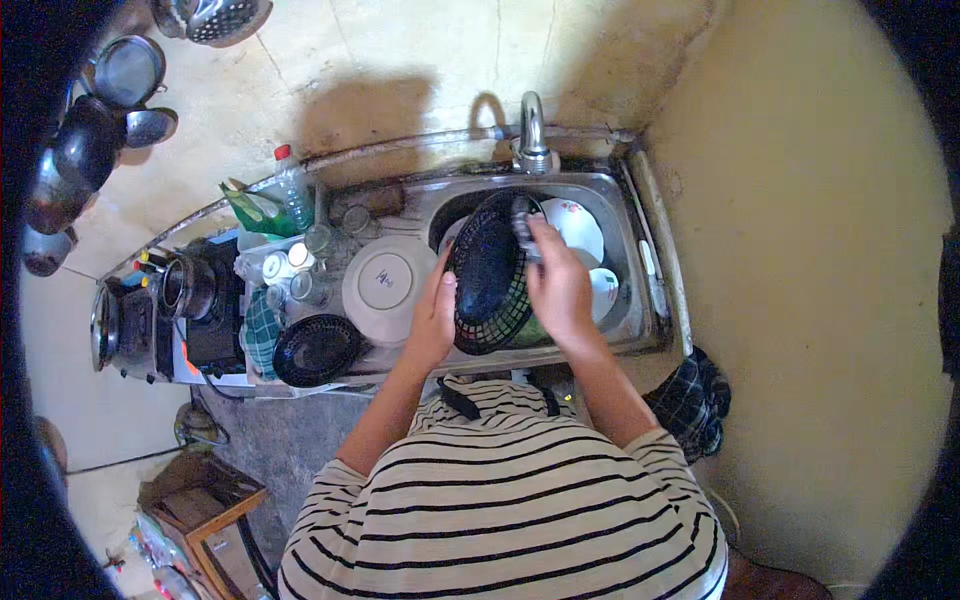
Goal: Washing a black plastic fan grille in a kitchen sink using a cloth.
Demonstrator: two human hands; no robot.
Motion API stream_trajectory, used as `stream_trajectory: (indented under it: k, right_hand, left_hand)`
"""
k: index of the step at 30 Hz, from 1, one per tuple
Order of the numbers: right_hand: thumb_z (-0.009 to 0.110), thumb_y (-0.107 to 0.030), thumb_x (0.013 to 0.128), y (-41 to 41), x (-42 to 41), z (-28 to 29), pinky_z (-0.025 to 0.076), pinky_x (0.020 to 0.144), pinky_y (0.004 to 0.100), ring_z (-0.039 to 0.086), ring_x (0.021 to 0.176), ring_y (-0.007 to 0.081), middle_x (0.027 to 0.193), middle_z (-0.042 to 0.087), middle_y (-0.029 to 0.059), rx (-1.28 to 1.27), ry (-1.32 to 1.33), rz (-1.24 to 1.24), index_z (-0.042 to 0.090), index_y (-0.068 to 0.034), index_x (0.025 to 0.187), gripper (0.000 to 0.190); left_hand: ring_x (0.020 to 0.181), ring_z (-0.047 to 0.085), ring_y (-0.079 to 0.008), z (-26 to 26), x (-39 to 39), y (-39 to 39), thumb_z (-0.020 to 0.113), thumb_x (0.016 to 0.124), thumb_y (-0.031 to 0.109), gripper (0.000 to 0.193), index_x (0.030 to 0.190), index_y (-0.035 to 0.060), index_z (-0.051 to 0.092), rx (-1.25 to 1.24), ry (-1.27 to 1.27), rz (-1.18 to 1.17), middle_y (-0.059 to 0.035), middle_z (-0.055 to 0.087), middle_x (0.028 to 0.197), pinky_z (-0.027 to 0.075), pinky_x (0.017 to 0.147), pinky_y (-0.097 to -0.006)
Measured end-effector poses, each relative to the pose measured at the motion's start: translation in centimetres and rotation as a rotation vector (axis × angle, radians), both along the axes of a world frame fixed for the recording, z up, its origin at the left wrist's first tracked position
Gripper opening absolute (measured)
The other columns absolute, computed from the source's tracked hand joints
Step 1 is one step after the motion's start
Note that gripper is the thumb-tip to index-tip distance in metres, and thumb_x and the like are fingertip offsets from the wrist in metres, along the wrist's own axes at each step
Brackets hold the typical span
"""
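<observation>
My left hand (437, 311) grips the left rim of a black plastic basket (487, 277), which is tilted over the stainless steel sink (637, 319). In my right hand (556, 281) is a greyish scrubber (523, 225), blurred, against the basket's upper right side. White plates or bowls with a floral print (574, 225) lie in the sink, partly behind the basket and my right hand. A chrome faucet (532, 135) stands behind the basin. Left of my left hand, a white plate (382, 281) rests upside down on the drainboard, beside a second black basket (316, 350).
Glasses (319, 238), a clear bottle with a red cap (292, 187) and a green checked cloth (261, 330) sit at the left. Farther left are a black stove (214, 330) and a pot (187, 286). Pans (90, 142) hang on the wall. A dark cloth (694, 405) hangs at the right.
</observation>
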State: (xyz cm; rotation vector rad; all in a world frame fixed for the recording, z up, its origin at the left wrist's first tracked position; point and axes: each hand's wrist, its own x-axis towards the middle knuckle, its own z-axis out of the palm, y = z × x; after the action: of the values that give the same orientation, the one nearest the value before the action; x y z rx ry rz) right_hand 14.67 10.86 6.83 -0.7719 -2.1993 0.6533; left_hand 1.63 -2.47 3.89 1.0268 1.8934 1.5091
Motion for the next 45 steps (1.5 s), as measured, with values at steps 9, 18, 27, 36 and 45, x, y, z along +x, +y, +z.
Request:
stream_trajectory:
  k: [9,18,27,36,45]
  right_hand:
    - [0.054,0.001,0.074,-2.0,-2.4,-2.1,0.046,0.093,0.0367,0.045,0.123,0.033,0.138,0.042,0.017,0.125,-0.27,0.267,0.037,-0.007,0.138,0.066]
    - [0.058,-0.004,0.075,-3.9,-1.2,-2.2,0.047,0.093,0.0406,0.05,0.12,0.028,0.135,0.048,0.0073,0.235,-0.344,0.612,0.05,-0.013,0.126,0.053]
    - [0.063,-0.006,0.073,-5.3,0.5,-2.3,0.043,0.098,0.0431,0.049,0.12,0.0286,0.132,0.051,0.0077,0.225,-0.437,0.542,0.052,-0.014,0.125,0.054]
    - [0.055,-0.001,0.075,-3.5,-1.5,-2.5,0.04,0.1,0.0435,0.047,0.121,0.0361,0.137,0.044,0.0153,0.256,-0.272,0.311,0.045,-0.012,0.133,0.06]
    - [0.052,0.001,0.076,-2.4,-2.8,-1.7,0.043,0.097,0.0401,0.049,0.119,0.0354,0.135,0.046,0.0172,0.279,-0.334,0.183,0.044,-0.007,0.133,0.058]
  left_hand:
    - [0.125,0.043,-0.0311,1.3,0.5,0.7,0.03,0.099,0.022,0.046,0.139,0.0,0.032,0.082,0.139,-0.051,-0.0218,0.046,0.133,0.03,0.104,-0.0341]
    - [0.121,0.044,-0.0225,0.3,-1.4,0.4,0.031,0.1,0.025,0.045,0.135,-0.0036,0.037,0.1,-0.069,0.084,-0.0183,0.048,0.13,0.032,0.102,-0.0306]
    - [0.118,0.048,-0.0247,-0.3,-1.8,0.2,0.031,0.101,0.029,0.047,0.132,-0.004,0.041,0.018,-0.027,0.085,-0.0197,0.051,0.126,0.034,0.1,-0.0312]
    - [0.116,0.05,-0.0256,0.3,-1.0,-0.3,0.032,0.1,0.028,0.045,0.133,-0.0024,0.041,0.01,0.065,0.046,-0.0218,0.053,0.123,0.035,0.099,-0.0321]
    - [0.114,0.051,-0.0258,0.9,-0.3,0.1,0.033,0.1,0.024,0.042,0.132,-0.0027,0.042,0.024,0.042,0.1,-0.0224,0.055,0.12,0.035,0.099,-0.032]
